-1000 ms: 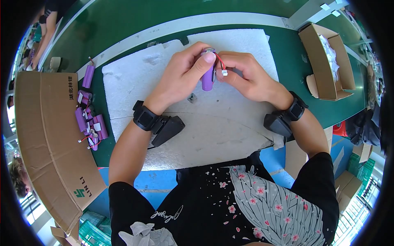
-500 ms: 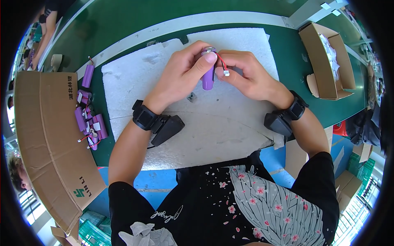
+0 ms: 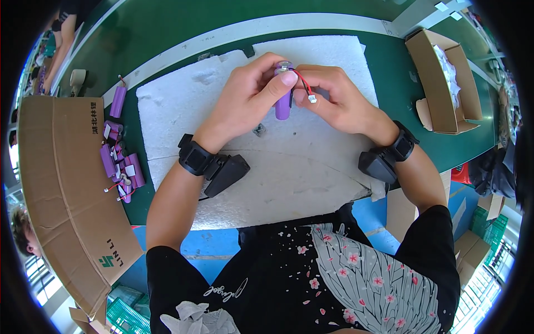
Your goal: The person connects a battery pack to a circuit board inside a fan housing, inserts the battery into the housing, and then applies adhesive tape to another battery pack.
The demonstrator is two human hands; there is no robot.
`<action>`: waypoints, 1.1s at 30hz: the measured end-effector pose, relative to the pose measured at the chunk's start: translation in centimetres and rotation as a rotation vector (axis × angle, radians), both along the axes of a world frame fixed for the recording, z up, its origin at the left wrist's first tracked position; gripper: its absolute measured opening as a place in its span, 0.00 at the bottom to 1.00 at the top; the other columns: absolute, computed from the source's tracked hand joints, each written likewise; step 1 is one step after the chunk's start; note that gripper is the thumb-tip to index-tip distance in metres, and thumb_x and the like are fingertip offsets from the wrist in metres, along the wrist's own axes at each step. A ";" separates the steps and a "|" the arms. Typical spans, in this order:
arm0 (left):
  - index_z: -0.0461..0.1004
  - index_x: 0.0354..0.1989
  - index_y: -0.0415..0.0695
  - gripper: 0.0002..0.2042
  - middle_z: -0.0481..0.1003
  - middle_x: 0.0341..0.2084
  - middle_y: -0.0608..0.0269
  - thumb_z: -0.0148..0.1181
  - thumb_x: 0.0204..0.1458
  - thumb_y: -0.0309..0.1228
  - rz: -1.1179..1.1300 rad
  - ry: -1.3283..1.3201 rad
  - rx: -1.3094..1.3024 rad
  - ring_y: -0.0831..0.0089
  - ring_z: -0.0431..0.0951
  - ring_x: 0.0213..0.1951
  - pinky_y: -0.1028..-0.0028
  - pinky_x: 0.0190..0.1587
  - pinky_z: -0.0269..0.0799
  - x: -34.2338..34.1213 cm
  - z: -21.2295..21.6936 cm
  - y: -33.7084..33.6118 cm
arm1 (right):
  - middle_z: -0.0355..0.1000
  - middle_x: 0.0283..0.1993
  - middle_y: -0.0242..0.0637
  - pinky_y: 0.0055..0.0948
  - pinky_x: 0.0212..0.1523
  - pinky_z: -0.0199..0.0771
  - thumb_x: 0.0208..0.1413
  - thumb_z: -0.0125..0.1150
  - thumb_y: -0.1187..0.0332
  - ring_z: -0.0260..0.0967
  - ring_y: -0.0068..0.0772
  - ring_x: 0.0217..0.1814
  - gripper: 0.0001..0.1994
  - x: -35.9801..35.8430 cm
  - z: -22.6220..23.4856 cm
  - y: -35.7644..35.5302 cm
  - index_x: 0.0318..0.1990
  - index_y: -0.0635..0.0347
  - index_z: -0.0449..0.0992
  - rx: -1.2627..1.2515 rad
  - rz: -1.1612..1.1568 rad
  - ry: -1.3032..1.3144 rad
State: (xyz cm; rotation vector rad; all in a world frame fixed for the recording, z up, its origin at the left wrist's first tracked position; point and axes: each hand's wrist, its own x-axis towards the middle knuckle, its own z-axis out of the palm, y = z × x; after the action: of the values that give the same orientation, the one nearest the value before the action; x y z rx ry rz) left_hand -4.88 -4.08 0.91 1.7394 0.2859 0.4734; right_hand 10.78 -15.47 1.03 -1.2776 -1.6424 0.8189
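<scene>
My left hand is closed around a purple cylindrical battery cell, thumb laid across its upper part. The cell stands roughly upright over the white foam sheet, its metal end facing up. From that end run red and black wires that curve over to a small white plug. My right hand closes in from the other side, with bent fingertips against the cell's right side beside the wires. The plug hangs in front of the right fingers; exactly what those fingertips pinch is partly hidden.
Beneath my hands lies the white foam sheet on a green table. Several purple battery cells with wires lie left of it, beside a large cardboard box. An open carton with white contents stands at the right.
The wires and plug have swung slightly to the right, away from the cell. Both hands keep their hold almost in place, with the cell raised a touch.
</scene>
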 end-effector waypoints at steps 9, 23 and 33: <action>0.69 0.37 0.37 0.14 0.71 0.24 0.66 0.53 0.57 0.39 0.002 -0.005 0.000 0.82 0.68 0.27 0.80 0.30 0.66 0.0 0.0 0.1 | 0.64 0.27 0.37 0.26 0.30 0.63 0.54 0.48 0.68 0.60 0.31 0.28 0.09 0.0 -0.1 0.0 0.28 0.66 0.66 0.001 0.003 0.026; 0.68 0.41 0.37 0.14 0.72 0.26 0.65 0.54 0.57 0.37 0.011 0.011 -0.057 0.82 0.70 0.29 0.81 0.32 0.67 0.0 0.2 0.1 | 0.65 0.37 0.40 0.24 0.36 0.66 0.52 0.49 0.72 0.63 0.30 0.34 0.07 0.1 0.0 0.0 0.30 0.69 0.68 -0.014 -0.030 0.071; 0.68 0.44 0.38 0.17 0.72 0.28 0.65 0.49 0.59 0.42 0.013 0.032 -0.061 0.81 0.70 0.30 0.80 0.32 0.67 -0.1 0.4 0.1 | 0.64 0.42 0.40 0.23 0.39 0.67 0.50 0.50 0.76 0.64 0.28 0.37 0.05 0.2 -0.1 0.0 0.30 0.70 0.69 -0.040 -0.048 0.124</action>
State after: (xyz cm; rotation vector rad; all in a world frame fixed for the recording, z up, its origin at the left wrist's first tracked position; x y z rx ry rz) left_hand -4.97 -3.97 1.32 1.6880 0.3309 0.4427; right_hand 10.95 -15.42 0.88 -1.2640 -1.4981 0.8879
